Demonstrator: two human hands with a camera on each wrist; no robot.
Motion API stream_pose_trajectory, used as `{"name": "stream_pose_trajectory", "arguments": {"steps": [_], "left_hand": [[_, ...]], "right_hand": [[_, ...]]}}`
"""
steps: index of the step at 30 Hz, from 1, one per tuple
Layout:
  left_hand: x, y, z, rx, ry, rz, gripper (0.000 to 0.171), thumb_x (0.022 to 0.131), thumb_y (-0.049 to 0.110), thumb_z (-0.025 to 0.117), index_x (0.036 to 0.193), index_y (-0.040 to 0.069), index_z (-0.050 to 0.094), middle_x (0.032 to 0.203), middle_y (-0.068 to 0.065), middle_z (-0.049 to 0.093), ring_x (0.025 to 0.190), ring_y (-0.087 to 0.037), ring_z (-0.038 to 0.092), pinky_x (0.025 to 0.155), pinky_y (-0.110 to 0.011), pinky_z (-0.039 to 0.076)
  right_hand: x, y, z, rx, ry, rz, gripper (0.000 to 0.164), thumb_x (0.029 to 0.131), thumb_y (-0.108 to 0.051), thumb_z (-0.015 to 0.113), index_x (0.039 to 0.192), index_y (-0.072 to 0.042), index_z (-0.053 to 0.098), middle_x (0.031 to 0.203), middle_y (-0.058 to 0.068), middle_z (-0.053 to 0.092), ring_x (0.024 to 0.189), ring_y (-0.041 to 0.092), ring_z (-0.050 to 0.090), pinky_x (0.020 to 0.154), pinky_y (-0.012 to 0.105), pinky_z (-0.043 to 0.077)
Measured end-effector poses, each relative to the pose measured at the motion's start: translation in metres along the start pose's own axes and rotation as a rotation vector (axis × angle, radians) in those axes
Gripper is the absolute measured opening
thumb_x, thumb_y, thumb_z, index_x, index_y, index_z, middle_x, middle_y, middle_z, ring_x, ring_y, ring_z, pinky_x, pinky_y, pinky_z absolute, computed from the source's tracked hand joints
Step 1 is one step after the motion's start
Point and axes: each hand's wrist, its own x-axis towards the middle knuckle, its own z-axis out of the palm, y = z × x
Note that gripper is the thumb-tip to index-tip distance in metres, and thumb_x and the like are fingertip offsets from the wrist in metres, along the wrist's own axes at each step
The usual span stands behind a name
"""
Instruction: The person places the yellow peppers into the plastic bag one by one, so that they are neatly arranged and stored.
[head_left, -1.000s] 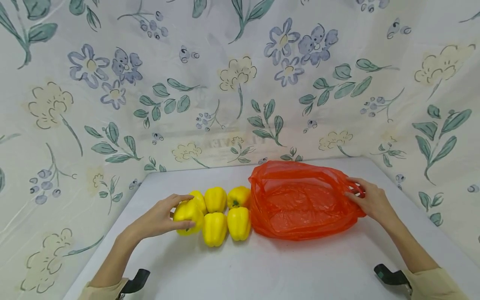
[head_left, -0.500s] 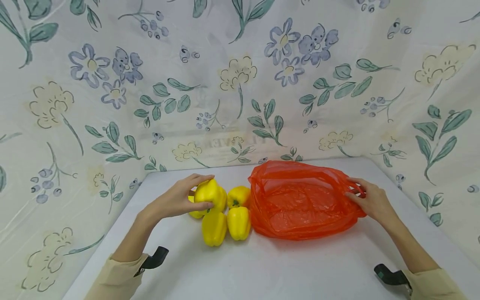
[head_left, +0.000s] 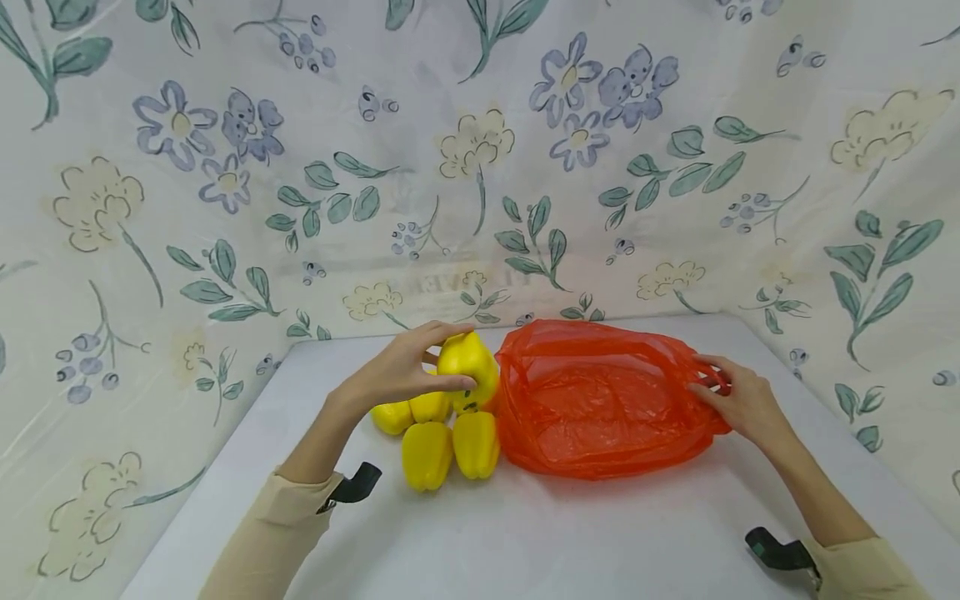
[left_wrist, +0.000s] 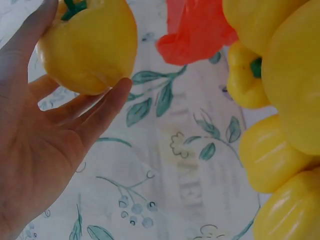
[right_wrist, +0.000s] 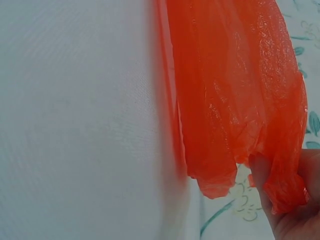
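Just left of the red bag [head_left: 600,462], the left hand [head_left: 405,372] is clamped on a yellow pepper [head_left: 467,363] between thumb and fingers; whether pepper and bag touch is hard to tell. A higher lift should clear the bag's edge, while the right hand [head_left: 741,406], pinching the bag's right side, steadies it. Loose peppers [head_left: 427,457] crowd the bag's left; white table [head_left: 540,533] in front of it gives room.

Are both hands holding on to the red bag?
No, only the right hand grips the red bag, while the left hand holds a yellow pepper.
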Motion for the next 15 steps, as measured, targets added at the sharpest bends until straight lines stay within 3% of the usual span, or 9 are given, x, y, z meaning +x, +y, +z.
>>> {"name": "stream_pose_trajectory", "arguments": {"steps": [9,15], "left_hand": [[0.037,0.028,0.010,-0.002,0.001,0.102,0.061,0.089,0.056,0.062,0.145,0.037,0.046,0.136,0.006,0.055,0.117,-0.011,0.053,0.091,-0.030,0.054],[0.060,0.045,0.022,-0.009,-0.023,0.176,0.060,0.088,0.047,0.068,0.143,0.032,0.049,0.131,0.007,0.056,0.109,-0.008,0.055,0.087,-0.024,0.055]], "right_hand": [[0.000,0.001,0.000,0.003,0.007,-0.004,0.054,0.094,-0.017,0.065,0.142,-0.001,0.045,0.119,0.034,0.060,0.085,0.034,0.067,0.055,0.025,0.058],[0.000,0.000,0.000,0.018,0.003,-0.003,0.055,0.095,-0.019,0.065,0.143,-0.002,0.044,0.119,0.033,0.060,0.085,0.033,0.067,0.054,0.024,0.057]]}}
